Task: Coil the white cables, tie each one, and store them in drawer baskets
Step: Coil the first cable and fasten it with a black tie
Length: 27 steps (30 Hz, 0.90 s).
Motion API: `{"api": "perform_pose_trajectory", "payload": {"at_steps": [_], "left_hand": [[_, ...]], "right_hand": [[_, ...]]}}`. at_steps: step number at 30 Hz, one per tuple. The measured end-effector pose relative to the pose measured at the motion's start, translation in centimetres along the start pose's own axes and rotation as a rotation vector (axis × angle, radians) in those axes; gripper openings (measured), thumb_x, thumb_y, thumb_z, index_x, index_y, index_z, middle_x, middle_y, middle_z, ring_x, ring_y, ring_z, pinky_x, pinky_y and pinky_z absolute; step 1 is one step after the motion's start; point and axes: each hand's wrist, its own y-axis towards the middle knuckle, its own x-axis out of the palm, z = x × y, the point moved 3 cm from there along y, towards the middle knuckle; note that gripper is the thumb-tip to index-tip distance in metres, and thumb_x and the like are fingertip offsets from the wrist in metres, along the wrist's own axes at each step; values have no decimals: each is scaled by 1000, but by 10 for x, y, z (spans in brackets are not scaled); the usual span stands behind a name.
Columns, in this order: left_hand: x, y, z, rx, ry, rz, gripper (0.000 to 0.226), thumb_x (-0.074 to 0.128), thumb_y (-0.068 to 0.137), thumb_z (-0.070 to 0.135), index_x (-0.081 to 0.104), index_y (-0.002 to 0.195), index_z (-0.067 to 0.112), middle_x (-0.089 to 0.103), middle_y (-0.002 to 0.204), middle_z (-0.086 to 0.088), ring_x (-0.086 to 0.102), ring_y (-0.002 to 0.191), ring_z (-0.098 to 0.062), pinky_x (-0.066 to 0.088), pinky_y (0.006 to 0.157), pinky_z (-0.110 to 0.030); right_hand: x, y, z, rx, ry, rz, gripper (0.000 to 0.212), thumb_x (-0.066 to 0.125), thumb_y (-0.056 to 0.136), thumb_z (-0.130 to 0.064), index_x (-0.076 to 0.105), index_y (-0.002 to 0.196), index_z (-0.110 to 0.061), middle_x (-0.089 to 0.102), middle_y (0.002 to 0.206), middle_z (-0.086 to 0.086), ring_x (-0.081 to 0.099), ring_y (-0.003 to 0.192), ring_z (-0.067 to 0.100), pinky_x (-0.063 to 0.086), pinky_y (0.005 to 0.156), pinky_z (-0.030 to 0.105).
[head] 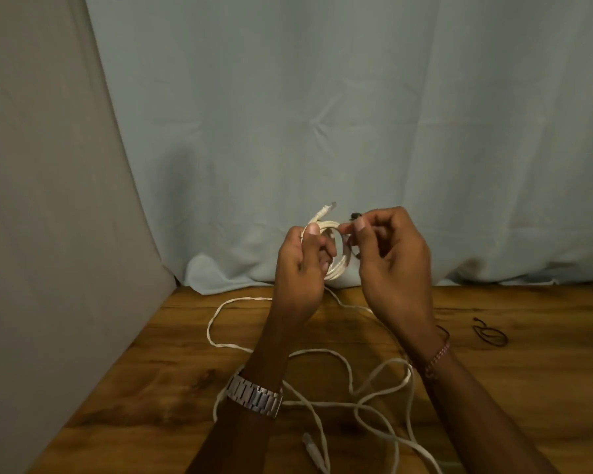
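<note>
Nearest the camera, a loose white cable (350, 401) sprawls in tangled loops over the wooden table (124, 388), with one of its plugs (311, 447) lying at about 6 o'clock of the view, between the two forearms. A metal watch (254, 395) sits on the left wrist and a beaded bracelet (437, 358) on the right.

Higher up, both hands are raised above the table's far edge. The left hand (302, 268) has its fingers curled round a coiled white cable (336, 258), thumb pressed on top of the bundle; the coil stands out from that hand toward 3 o'clock, filling the gap between the two hands. A plug end (324, 209) of the coil pokes out toward 12 o'clock, just above the left thumb.

The right hand (394, 265) is at 3 o'clock of the coil, its thumb and forefinger pinching a small dark tie (354, 216) right at the coil's upper right edge. Whether the tie already wraps the bundle cannot be told; a dark bit shows against the coil lower down, beside the right fingers.

On the table at 3 o'clock of the right wrist, well apart from it, lies another dark tie (490, 335), bent into a loop. A pale blue cloth (322, 114) hangs behind everything.
</note>
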Motion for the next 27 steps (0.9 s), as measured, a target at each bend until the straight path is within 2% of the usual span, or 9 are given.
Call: {"api": "perform_pose_trajectory", "payload": {"at_steps": [2,4,9,13,15,19,21,24,27], "left_hand": [[-3,1,-1,-7,11,3,40,34,109,33,54,98,0,53,65,4,45,56,-9,40,52,-23],[-6,2,-2,4,24,-7,37,34,109,34,53,93,6,52,68,-2,45,58,-10,41,54,-26],[-6,0,2,74,86,-76,31,33,109,33,50,92,12,48,70,5,43,60,-7,41,56,-25],[-3,-4,6,138,174,-135,25,34,109,31,49,94,17,48,70,9,44,61,-5,43,57,-26],[-1,-6,8,175,203,-154,25,35,109,30,49,95,14,48,69,9,45,61,-6,43,55,-33],[3,-9,10,215,280,-202,24,35,108,29,49,98,13,50,71,5,48,62,-6,46,57,-39],[5,-10,12,242,321,-220,21,35,108,28,47,96,17,50,70,4,47,62,-5,45,56,-36],[6,-10,15,256,356,-239,19,34,108,26,46,97,16,51,71,7,50,62,-2,42,53,-17],[7,-11,16,260,360,-244,22,34,108,23,47,99,8,52,75,9,55,67,1,43,59,-11]], "right_hand": [[-7,2,-5,-57,-26,2,8,57,102,-20,61,104,-13,73,83,-10,72,78,1,59,69,22],[-10,3,-7,-22,-29,-121,6,60,100,-18,64,100,-14,71,74,-7,71,67,4,59,61,22],[-6,3,4,80,-305,-302,12,68,93,-22,76,84,-21,66,62,-9,59,57,-1,41,50,9],[-4,4,13,163,-300,-203,17,72,89,-28,77,75,-21,60,53,-11,55,52,-3,39,46,9],[-4,5,16,160,-345,-172,16,74,88,-31,75,74,-22,60,55,-11,57,52,-1,38,46,11],[-2,3,17,101,-451,-146,16,74,86,-37,76,74,-25,64,60,-13,60,59,11,55,57,36],[-2,3,16,83,-466,-132,17,73,86,-37,77,74,-27,65,60,-13,60,59,11,56,59,38],[-5,4,14,100,-443,-82,13,76,84,-37,81,79,-27,68,61,-14,62,58,8,56,60,32],[-6,2,16,222,-253,-13,10,82,79,-36,81,75,-27,71,60,-13,68,60,6,61,64,35]]}}
